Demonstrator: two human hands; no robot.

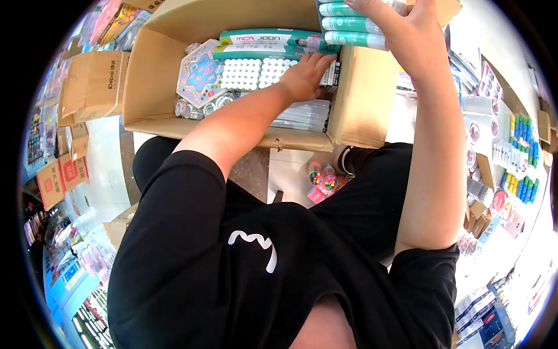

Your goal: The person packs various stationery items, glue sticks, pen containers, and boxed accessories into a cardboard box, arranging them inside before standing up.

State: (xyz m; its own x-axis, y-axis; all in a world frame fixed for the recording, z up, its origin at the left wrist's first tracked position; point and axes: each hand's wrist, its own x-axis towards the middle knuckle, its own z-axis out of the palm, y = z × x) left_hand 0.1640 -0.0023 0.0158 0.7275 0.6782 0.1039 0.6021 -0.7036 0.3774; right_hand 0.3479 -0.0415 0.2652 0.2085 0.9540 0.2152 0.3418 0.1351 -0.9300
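My left hand [305, 75] reaches into an open cardboard box [168, 125], fingers spread at its right end beside small black-and-white boxes [330, 75]. Above the box's right flap, my right hand [415, 41] grips a pack of teal-and-white tubes [354, 30], which look like glue sticks. Two long teal packs [256, 38] lie along the box's far side. Rows of white round caps [241, 74] sit in the middle, left of my left hand. A hexagonal colourful pack [200, 72] leans at the left, and clear plastic packs [302, 115] lie nearest me.
Another cardboard box [93, 87] stands at the left. Two clear containers with coloured beads [323, 176] are on the floor by my foot. Goods crowd both sides, including blue and green tubes [526, 142] at the right and a blue container [64, 291] at the lower left.
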